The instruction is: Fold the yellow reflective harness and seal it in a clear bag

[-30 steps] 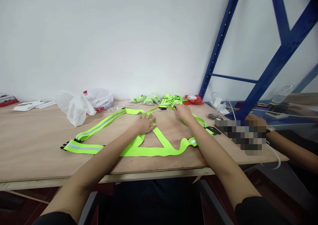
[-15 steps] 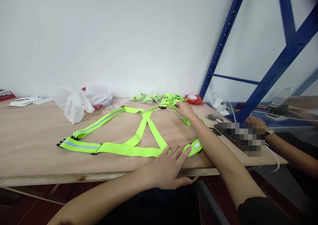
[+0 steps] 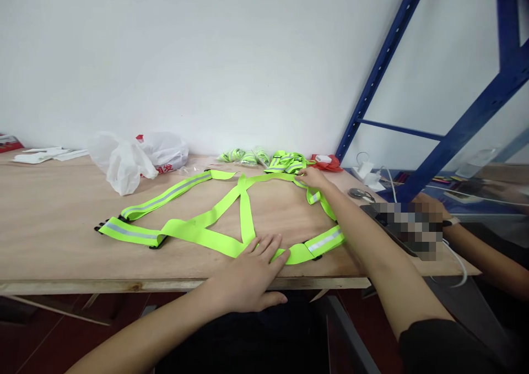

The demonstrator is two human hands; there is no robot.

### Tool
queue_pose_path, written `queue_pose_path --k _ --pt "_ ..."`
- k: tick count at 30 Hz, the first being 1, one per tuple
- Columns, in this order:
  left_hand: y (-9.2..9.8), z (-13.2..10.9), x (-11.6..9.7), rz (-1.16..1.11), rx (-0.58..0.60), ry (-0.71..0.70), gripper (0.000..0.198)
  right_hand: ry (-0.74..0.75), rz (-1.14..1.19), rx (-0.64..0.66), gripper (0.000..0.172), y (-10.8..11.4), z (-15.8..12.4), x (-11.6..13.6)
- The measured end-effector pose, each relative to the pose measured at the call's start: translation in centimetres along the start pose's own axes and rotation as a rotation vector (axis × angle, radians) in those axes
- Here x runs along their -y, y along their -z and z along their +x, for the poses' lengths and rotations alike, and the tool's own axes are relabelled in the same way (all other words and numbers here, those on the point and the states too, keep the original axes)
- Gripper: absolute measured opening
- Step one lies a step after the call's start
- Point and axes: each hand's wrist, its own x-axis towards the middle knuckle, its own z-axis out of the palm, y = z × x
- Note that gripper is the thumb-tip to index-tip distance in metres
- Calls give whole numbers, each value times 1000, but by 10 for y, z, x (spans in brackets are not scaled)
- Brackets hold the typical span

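Note:
A neon-yellow reflective vest (image 3: 215,242) made of elastic straps lies spread on the wooden table (image 3: 61,247), with grey reflective strips and black buckles. My left hand (image 3: 256,275) rests flat on its front strap near the table edge, fingers outstretched. Farther back, my right hand (image 3: 312,179) grips the rear strap at the upper right, fingertips closed around it. My right forearm covers part of the vest's right side.
White plastic bags (image 3: 124,162) sit at the back left. Several bagged neon bundles (image 3: 248,157) and a loose neon pile (image 3: 287,162) lie by the wall. A blue metal frame (image 3: 384,60) rises on the right, near another person's hand (image 3: 427,209) and a phone-like device, partly blurred out.
My left hand has slid left along the front strap, shifting the lower strap junction left. My right hand has drawn the rear strap slightly right, and the right side now lies more spread.

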Motion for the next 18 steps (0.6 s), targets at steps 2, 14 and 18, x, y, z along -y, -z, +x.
queue_pose_path --k 2,14,18 --pt "4 10 -14 29 -36 5 82 15 25 29 27 3 -2 4" --pt "-28 91 -66 165 -178 -6 79 -71 19 17 54 64 -140 -47" --pt "-33 88 -61 182 -204 -22 79 -192 -21 94 55 45 -176 -62"
